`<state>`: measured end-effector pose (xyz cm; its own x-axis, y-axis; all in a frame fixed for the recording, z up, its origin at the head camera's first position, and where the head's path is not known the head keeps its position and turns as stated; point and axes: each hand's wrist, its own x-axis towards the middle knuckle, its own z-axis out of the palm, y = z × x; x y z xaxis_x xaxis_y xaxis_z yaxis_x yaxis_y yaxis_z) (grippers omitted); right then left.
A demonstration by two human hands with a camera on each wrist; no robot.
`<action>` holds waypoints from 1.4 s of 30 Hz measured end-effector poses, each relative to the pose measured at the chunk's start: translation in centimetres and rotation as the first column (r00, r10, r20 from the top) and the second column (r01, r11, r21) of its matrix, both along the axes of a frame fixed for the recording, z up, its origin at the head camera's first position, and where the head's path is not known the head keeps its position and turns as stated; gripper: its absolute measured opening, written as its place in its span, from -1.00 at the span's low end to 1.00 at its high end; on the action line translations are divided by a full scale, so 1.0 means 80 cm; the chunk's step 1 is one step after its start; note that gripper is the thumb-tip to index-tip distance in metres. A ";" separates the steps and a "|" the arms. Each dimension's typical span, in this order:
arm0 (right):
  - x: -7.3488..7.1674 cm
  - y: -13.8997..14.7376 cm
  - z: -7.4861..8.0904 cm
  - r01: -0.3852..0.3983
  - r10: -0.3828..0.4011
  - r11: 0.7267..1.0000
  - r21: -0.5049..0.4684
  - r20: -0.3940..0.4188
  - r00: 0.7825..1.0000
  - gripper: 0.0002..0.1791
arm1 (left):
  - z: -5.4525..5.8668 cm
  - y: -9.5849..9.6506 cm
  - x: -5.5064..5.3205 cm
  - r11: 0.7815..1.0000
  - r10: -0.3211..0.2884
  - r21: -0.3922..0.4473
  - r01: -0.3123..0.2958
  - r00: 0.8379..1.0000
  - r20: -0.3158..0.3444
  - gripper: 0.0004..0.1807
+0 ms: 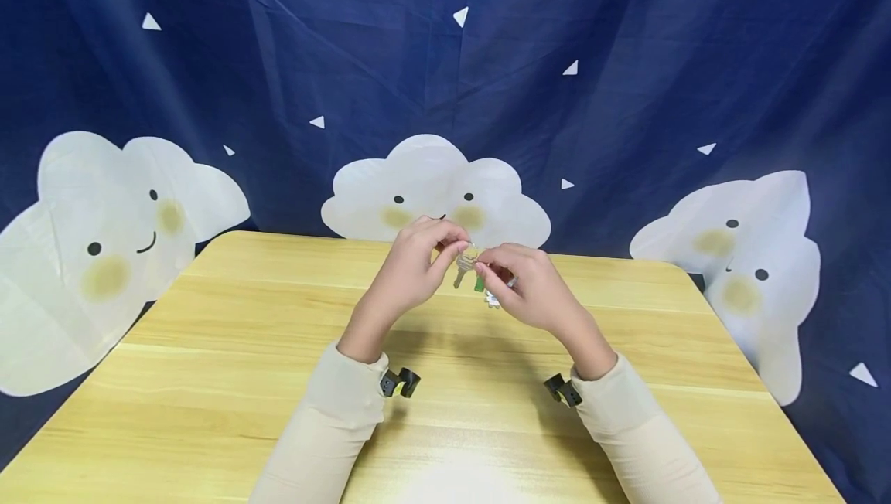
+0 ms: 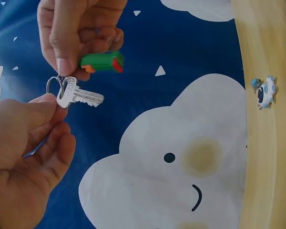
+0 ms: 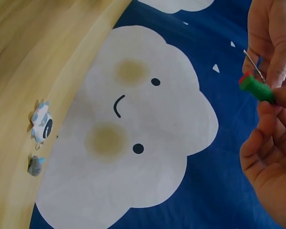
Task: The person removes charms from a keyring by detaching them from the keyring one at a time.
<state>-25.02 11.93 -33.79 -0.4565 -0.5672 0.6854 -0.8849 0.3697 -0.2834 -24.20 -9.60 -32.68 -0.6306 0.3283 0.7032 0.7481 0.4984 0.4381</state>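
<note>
My left hand [image 1: 419, 260] pinches a metal key ring [image 2: 51, 85] between thumb and fingertips. From the ring juts a silver key [image 2: 88, 97], pointing away from the fingers. Close by, my right hand [image 1: 532, 284] pinches a small green charm [image 2: 102, 62] with red and orange parts; its thumb tip is right at the ring. In the right wrist view, the green charm [image 3: 257, 89] sticks out from between thumb and forefinger, and the key shows only as a thin edge.
A white charm with blue spots [image 2: 268, 92] lies on the wooden table [image 1: 209, 380], beside a small grey-blue piece [image 3: 35, 166]. The right hand partly hides them in the head view. Beyond the table's far edge hangs a dark blue curtain [image 1: 390, 48] with clouds.
</note>
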 end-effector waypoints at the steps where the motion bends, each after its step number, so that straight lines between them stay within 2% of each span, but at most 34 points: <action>1: 0.000 0.000 -0.001 -0.006 0.006 1.000 -0.003 -0.010 1.000 -0.89 | -0.001 0.000 0.000 1.000 -0.007 -0.010 0.007 1.000 -0.018 -0.92; 5: -0.001 -0.001 -0.002 -0.020 0.019 0.999 -0.047 -0.029 0.999 -0.83 | -0.003 0.004 0.001 0.999 -0.013 -0.034 0.011 0.998 -0.065 -0.91; 11: -0.002 0.000 0.001 -0.016 0.009 0.989 -0.147 -0.049 0.999 -0.80 | -0.003 0.008 0.001 0.999 -0.038 -0.020 0.036 0.994 -0.104 -0.95; 17: -0.002 0.003 0.002 -0.011 0.002 0.983 -0.181 -0.051 0.999 -0.80 | -0.001 0.009 0.001 0.997 -0.067 -0.037 0.062 0.987 -0.144 -0.96; 20: -0.001 0.004 0.003 -0.011 0.002 0.982 -0.190 -0.051 0.999 -0.81 | -0.001 0.009 0.001 0.996 -0.075 -0.050 0.069 0.986 -0.148 -1.00; 29: 0.001 0.004 0.006 -0.017 0.011 0.984 -0.179 -0.037 0.999 -0.81 | -0.001 0.011 0.002 0.993 -0.088 -0.090 0.073 0.981 -0.172 -0.94; 42: 0.004 0.003 0.008 -0.034 0.032 0.986 -0.162 -0.016 0.999 -0.81 | -0.003 0.011 0.003 0.993 -0.090 -0.086 0.079 0.988 -0.129 -0.93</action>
<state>-24.68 12.17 -33.18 -0.4299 -0.4623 0.7755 -0.8998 0.2903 -0.3258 -23.96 -8.71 -32.90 -0.5015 0.4351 0.7477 0.8375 0.4608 0.2936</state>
